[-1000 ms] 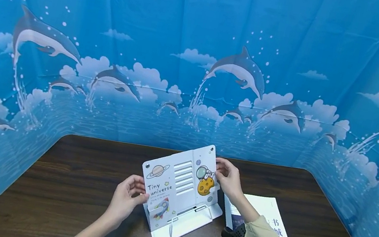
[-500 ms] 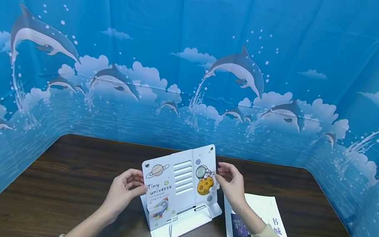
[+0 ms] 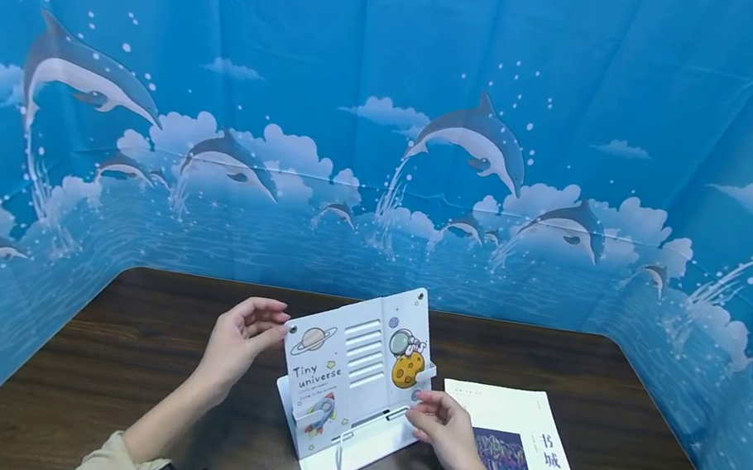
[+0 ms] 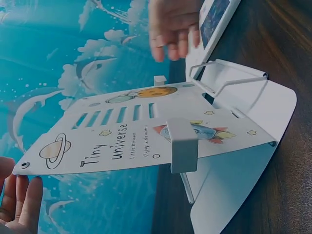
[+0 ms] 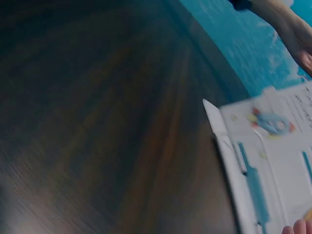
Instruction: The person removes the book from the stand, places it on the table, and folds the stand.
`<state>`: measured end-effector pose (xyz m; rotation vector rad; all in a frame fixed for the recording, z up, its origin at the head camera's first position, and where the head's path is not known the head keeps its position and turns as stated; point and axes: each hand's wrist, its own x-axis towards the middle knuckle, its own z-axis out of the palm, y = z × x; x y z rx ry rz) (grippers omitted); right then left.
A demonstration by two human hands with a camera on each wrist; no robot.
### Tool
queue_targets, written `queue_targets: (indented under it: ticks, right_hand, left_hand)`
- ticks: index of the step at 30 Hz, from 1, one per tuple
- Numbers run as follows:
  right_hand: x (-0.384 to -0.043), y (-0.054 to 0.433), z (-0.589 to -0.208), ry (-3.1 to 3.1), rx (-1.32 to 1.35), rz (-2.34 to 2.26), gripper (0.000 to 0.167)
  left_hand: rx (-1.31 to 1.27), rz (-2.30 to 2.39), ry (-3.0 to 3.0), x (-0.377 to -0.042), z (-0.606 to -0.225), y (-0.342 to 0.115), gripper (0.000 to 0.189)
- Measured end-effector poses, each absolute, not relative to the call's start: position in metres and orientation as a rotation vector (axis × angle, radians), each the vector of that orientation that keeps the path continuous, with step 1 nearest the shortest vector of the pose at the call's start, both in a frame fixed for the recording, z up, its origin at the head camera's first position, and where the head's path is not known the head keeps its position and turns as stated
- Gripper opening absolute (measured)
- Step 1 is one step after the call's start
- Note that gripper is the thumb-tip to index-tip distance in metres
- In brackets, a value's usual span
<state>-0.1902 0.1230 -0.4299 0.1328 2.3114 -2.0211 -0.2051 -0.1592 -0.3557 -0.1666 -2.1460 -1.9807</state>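
A white book stand (image 3: 361, 367) with "Tiny universe", planet, rocket and astronaut pictures stands propped up on the table. My left hand (image 3: 232, 344) pinches its upper left corner; in the left wrist view the thumb lies on one face and the fingers (image 4: 30, 202) behind. My right hand (image 3: 449, 441) hovers by the stand's lower right side, fingers loosely bent and holding nothing. It looks blurred in the left wrist view. A white page clip (image 4: 183, 146) sits at the stand's side edge, and a wire page holder (image 3: 340, 455) rises from its bottom ledge.
A white book (image 3: 512, 452) with a dark picture on its cover lies to the right of the stand, partly under the right forearm. The dark wooden table (image 3: 120, 358) ends at a blue dolphin-print curtain (image 3: 370, 99).
My left hand has slid up from the stand's left side to its upper corner. My right hand has left the right edge and dropped toward the lower right. The stand stays put.
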Motion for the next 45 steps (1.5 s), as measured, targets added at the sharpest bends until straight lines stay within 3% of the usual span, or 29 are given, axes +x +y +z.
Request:
queue_targets:
  ticks: [10,45]
  right_hand:
    - [-0.168,0.105,-0.448,2.012,0.128,-2.107,0.043]
    - [-0.169,0.046,-0.457,1.944,0.354,-2.462,0.050]
  left_hand:
    - [-0.119,-1.976,-2.185,-0.208,-0.357,-0.158,0.025]
    - [-0.058,-2.092,-2.101,-0.206,-0.361,-0.155,0.022]
